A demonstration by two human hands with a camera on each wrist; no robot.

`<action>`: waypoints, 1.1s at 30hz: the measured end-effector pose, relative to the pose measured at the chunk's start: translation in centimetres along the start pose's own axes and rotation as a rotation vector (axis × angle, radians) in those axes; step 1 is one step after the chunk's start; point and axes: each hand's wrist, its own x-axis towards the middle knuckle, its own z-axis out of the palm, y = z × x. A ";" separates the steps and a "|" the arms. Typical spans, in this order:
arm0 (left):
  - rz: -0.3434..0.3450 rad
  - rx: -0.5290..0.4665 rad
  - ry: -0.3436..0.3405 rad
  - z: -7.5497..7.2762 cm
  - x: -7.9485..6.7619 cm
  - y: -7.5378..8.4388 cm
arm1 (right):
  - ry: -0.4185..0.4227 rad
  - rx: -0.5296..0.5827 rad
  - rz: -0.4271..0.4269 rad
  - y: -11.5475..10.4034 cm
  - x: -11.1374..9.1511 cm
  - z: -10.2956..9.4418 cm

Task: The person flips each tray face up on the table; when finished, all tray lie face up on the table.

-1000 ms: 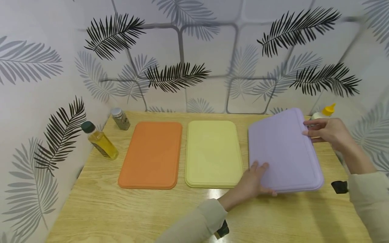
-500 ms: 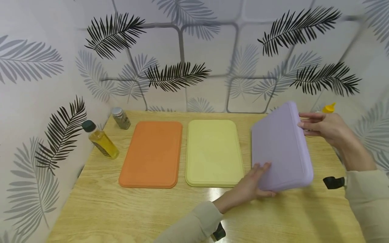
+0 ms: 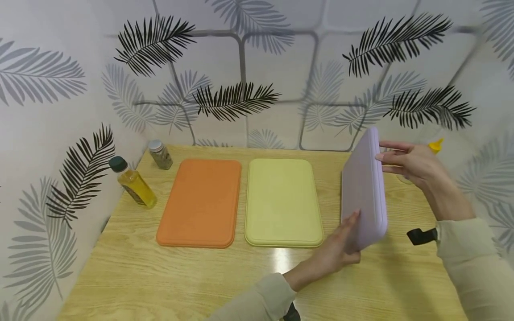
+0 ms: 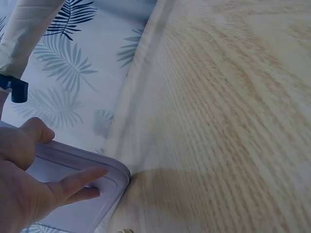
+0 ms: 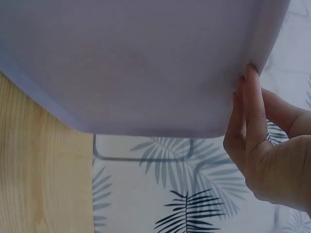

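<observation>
A purple cutting board (image 3: 362, 191) stands tilted steeply on its left long edge at the right of the table. My right hand (image 3: 413, 162) pinches its raised edge near the far end, fingers against the underside in the right wrist view and the thumb on the other side. At the near end, my left hand (image 3: 331, 252) holds the board low, with fingers along its left face and the thumb by the near edge. A yellow cutting board (image 3: 283, 203) and an orange cutting board (image 3: 201, 203) lie flat to the left.
An oil bottle (image 3: 137, 187) with a dark green cap stands at the table's left edge, with a grey-capped spice jar (image 3: 161, 155) behind it. A yellow-tipped squeeze bottle (image 3: 435, 146) is mostly hidden behind my right hand. A leaf-patterned wall (image 3: 265, 125) borders the wooden table.
The purple board has tipped up from a shallow slant to nearly upright, its right edge rising and swinging left. My right hand has moved left with it; the left hand stays low at the board.
</observation>
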 end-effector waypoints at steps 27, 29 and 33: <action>0.003 -0.155 0.192 -4.4 1.2 4.9 | 0.085 -0.183 -0.039 0.2 1.5 3.8; -0.016 -0.159 0.192 -4.4 1.1 5.0 | 0.079 -0.180 -0.042 0.3 1.6 3.9; -0.039 -0.197 0.218 -4.4 1.1 5.5 | 0.075 -0.197 -0.046 0.4 1.8 4.1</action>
